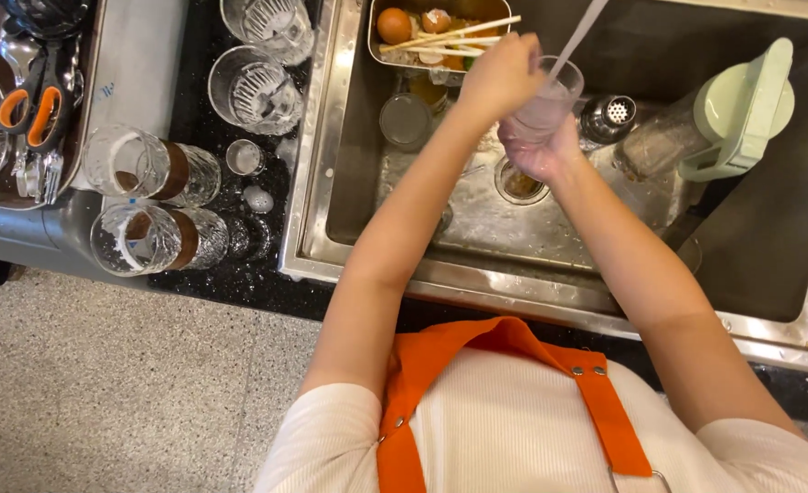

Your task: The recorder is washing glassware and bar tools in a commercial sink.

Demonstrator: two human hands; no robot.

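Standing at a steel sink [331, 137] set in black stone counter [240, 274]; speckled floor [103, 393] below. My right hand [541, 155] is cupping a clear glass [545, 105] from beneath, over the drain, water stream [577, 36] running in. My left hand [500, 78] is gripping its rim. Dirty glasses [148, 201] are lying on the counter.

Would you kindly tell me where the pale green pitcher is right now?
The pale green pitcher lies tipped in the right part of the steel sink, beside the metal shaker and right of the held glass.

Orange apron [504, 351], pale green jug [742, 110] (glasses [153, 239] brown-banded).
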